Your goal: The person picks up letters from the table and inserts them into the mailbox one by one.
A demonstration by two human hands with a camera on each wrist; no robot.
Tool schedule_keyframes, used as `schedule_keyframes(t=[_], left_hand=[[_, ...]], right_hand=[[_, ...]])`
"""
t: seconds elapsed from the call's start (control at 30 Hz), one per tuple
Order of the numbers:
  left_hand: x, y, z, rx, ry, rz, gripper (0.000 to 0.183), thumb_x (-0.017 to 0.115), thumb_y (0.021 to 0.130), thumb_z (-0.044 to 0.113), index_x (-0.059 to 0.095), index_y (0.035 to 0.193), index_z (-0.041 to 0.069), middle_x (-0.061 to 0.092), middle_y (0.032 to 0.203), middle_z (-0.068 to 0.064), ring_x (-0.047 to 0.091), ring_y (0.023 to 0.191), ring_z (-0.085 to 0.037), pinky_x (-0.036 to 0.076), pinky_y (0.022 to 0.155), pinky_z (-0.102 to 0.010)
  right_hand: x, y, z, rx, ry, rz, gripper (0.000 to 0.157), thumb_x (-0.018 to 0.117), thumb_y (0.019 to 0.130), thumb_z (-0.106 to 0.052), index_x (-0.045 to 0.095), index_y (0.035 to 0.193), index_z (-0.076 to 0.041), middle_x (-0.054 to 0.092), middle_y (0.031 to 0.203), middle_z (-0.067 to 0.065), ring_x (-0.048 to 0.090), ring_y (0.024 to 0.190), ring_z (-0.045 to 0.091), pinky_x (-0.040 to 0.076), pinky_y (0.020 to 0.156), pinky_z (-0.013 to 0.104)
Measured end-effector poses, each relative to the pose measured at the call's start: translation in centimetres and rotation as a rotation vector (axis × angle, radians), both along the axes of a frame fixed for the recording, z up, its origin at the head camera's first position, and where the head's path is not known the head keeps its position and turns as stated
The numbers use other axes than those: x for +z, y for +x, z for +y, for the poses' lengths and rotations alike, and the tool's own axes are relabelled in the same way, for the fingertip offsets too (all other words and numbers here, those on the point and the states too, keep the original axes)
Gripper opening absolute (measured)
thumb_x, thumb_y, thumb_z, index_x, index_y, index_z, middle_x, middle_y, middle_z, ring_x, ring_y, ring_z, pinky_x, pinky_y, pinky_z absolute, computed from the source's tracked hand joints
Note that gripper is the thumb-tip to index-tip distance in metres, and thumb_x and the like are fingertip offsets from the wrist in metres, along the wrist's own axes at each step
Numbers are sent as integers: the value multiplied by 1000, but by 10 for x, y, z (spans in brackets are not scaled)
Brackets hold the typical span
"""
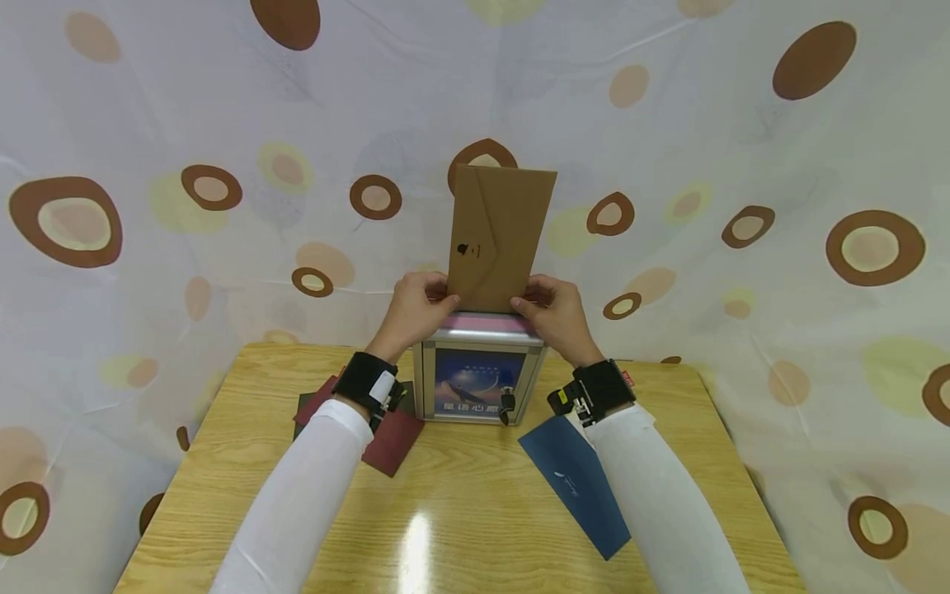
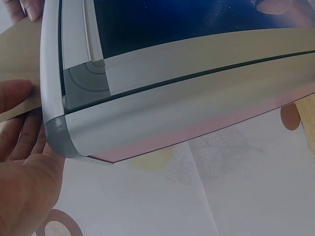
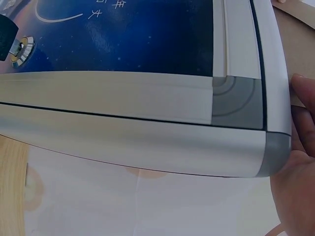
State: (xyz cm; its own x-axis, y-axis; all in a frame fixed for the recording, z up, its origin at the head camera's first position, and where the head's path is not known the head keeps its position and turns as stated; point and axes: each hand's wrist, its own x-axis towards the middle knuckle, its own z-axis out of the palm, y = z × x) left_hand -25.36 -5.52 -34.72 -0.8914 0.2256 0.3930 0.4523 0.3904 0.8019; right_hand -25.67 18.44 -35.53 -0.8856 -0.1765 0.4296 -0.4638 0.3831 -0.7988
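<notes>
A brown kraft envelope [image 1: 505,223] stands upright over the top of a silver-framed box [image 1: 482,337] with a pink top. My left hand [image 1: 420,307] pinches its lower left edge, thumb in front and fingers behind. On the lower right edge, my right hand [image 1: 551,309] pinches it the same way. The box's front carries a dark blue picture panel [image 1: 475,375] with a key [image 1: 507,404] in its lock. In the left wrist view the left hand [image 2: 29,172] is beside the box's corner; the right wrist view shows the right hand [image 3: 295,187] by the opposite corner.
Dark red envelopes [image 1: 393,441] lie on the wooden table [image 1: 445,511] left of the box, with a dark green one [image 1: 303,406] partly under them. A blue envelope [image 1: 579,483] lies to the right, partly hidden by the right arm. A patterned cloth [image 1: 668,148] hangs behind.
</notes>
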Motion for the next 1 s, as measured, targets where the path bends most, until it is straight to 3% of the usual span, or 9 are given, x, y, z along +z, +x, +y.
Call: schedule_keyframes(t=[0.23,0.47,0.67,0.83,1.0], left_hand=[[-2,0,1,-1,17,-12,17,68,88,5,69,105,1,70,99,-15,66,91,-23,56,86,-38],[-3,-2,2,13,40,-11,17,69,84,0,69,102,-1,70,97,-17,67,88,-24,57,84,-38],[-3,-3,2,14,53,-23,19,69,83,0,69,102,-1,70,96,-17,67,87,-24,57,83,-39],[-1,-2,1,-2,53,-29,21,69,85,3,68,106,-1,70,100,-17,66,91,-24,55,86,-39],[0,-1,0,-34,51,-22,22,69,86,2,68,108,0,69,101,-16,65,92,-24,55,87,-39]], right_hand=[[-2,0,0,1,-2,0,25,71,86,-3,69,111,-1,71,105,19,67,94,24,56,84,42],[-2,-1,-1,3,6,21,21,71,86,-2,70,107,-2,72,98,17,67,87,22,56,78,35],[-1,0,-2,10,-10,-4,23,71,85,1,69,108,1,70,102,21,67,93,26,56,84,38],[14,16,-9,20,-3,-13,30,68,86,6,64,115,7,67,108,27,66,99,33,55,86,44],[23,26,-11,42,-29,-12,35,67,86,6,60,120,10,65,112,29,65,101,36,56,84,38]])
